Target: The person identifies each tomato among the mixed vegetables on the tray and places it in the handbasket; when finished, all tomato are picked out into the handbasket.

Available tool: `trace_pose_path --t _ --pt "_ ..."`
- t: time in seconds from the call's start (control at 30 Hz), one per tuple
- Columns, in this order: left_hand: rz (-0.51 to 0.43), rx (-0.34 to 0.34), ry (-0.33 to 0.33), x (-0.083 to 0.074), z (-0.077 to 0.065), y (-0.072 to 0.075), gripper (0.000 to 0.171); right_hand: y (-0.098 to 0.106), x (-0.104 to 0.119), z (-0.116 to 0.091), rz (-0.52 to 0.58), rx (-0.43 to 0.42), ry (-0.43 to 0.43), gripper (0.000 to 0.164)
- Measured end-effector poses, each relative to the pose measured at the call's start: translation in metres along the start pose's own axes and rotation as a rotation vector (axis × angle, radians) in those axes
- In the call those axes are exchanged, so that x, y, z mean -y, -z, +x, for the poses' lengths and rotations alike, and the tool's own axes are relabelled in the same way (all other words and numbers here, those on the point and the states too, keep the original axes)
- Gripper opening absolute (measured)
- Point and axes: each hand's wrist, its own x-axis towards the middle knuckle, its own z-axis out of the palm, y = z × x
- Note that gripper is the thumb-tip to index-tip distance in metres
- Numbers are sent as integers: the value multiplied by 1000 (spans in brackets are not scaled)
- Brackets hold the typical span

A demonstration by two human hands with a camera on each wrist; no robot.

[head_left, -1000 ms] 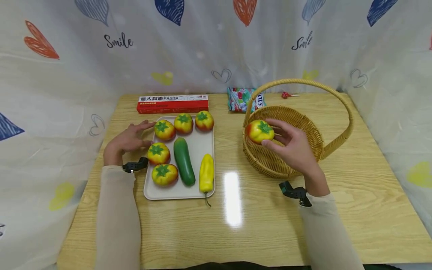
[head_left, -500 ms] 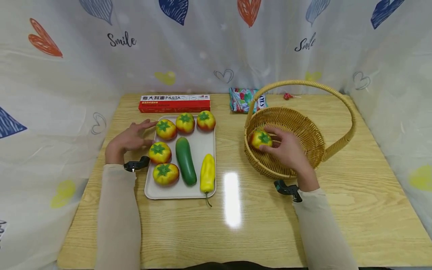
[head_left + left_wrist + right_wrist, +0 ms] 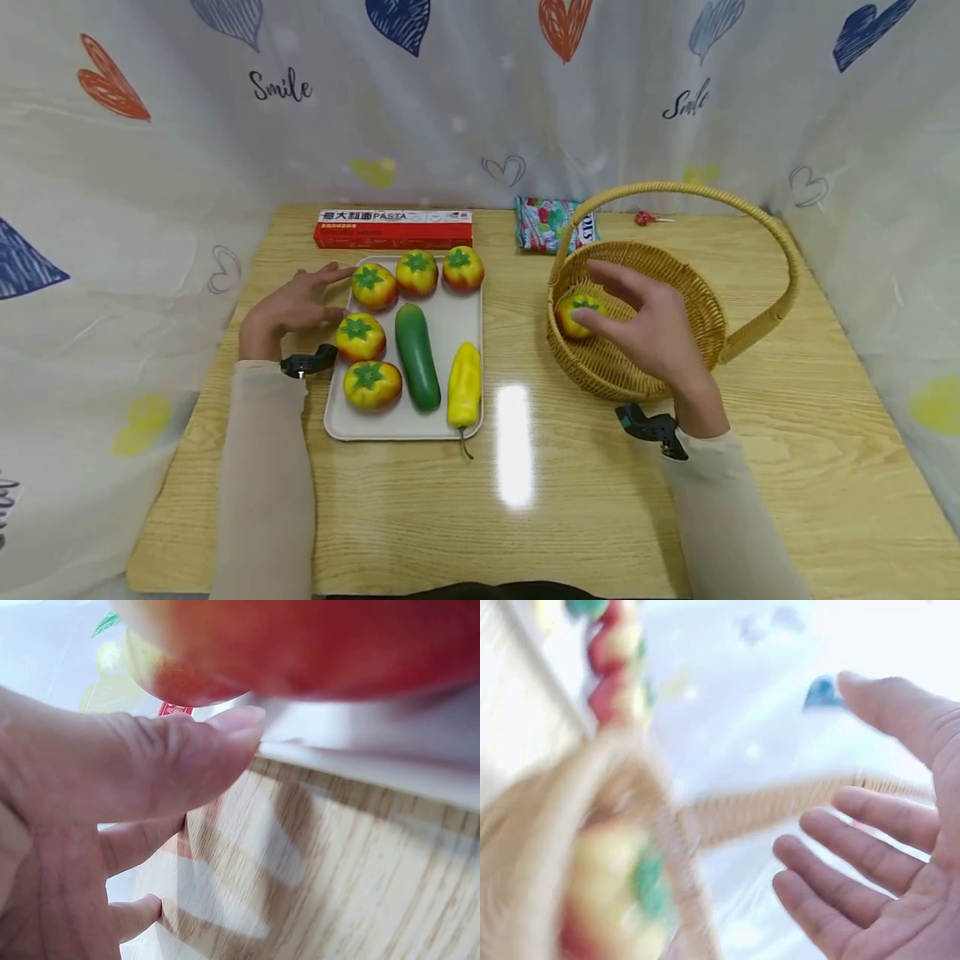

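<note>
A red-yellow persimmon (image 3: 567,322) with a green calyx lies inside the wicker basket (image 3: 708,325), at its left side. Above it my right hand (image 3: 651,327) has thumb and fingers spread apart, with nothing between them; the right wrist view shows the palm turned open. My left hand (image 3: 288,307) rests at the left edge of the white tray (image 3: 456,315), its thumb tip by the rim in the left wrist view. On that tray sit several more persimmons (image 3: 372,386), a dark green zucchini (image 3: 418,358) and a yellow pepper (image 3: 464,387) whose stem hangs over the front rim.
Behind the tray lies a red-and-white pasta box (image 3: 393,230). A teal candy bag (image 3: 543,223) is partly behind the basket's tall arched handle (image 3: 678,188). A red lollipop (image 3: 645,218) lies farther right. A printed curtain (image 3: 450,108) borders the wooden table (image 3: 420,517).
My right hand lowered the persimmon into the basket, let it go, and has drawn back slightly with its fingers spread. The left hand has stayed at the tray's edge.
</note>
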Motion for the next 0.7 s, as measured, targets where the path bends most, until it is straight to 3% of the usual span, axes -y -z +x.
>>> trace_pose_path --t 0.17,0.37,0.57,0.7 --pt "-19 -2 7 -2 0 1 83 -14 32 20 112 8 84 61" --pt "-31 -4 5 -4 0 1 82 -52 54 50 212 18 133 63" --pt "-52 -3 -2 -5 -2 1 83 -88 61 77 249 16 113 67" --pt "-57 -8 -1 -3 -3 0 83 -108 59 94 209 15 71 70"
